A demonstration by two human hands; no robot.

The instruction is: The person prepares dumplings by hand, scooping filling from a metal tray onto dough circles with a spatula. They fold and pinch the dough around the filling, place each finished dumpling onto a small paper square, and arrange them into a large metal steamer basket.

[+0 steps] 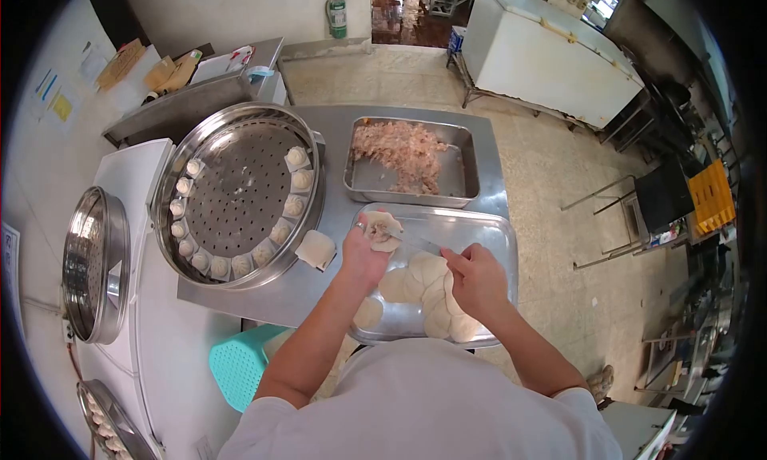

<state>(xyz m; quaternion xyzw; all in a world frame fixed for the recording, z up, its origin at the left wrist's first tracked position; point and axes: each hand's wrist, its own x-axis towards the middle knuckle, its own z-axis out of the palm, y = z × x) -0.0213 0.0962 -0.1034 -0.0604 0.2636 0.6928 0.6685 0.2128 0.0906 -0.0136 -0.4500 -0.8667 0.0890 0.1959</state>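
Observation:
My left hand (363, 256) cups a round dough wrapper with filling (384, 229) on it. My right hand (477, 278) grips a thin metal spatula (422, 243) whose tip lies on that filling. Both hands hover over a shallow steel tray (499, 236) carrying several flat dough rounds (427, 292). Beyond it sits a deeper steel pan (467, 160) of pinkish minced filling (403, 148). On the left a large perforated steamer tray (240, 188) has several shaped dumplings (294, 206) lined along its rim.
A paper square (316, 249) lies beside the steamer's edge. A steamer lid (94, 264) stands at far left, and another tray of dumplings (108, 424) shows at bottom left. A turquoise stool (240, 364) sits under the steel table. A white chest freezer (543, 53) stands behind.

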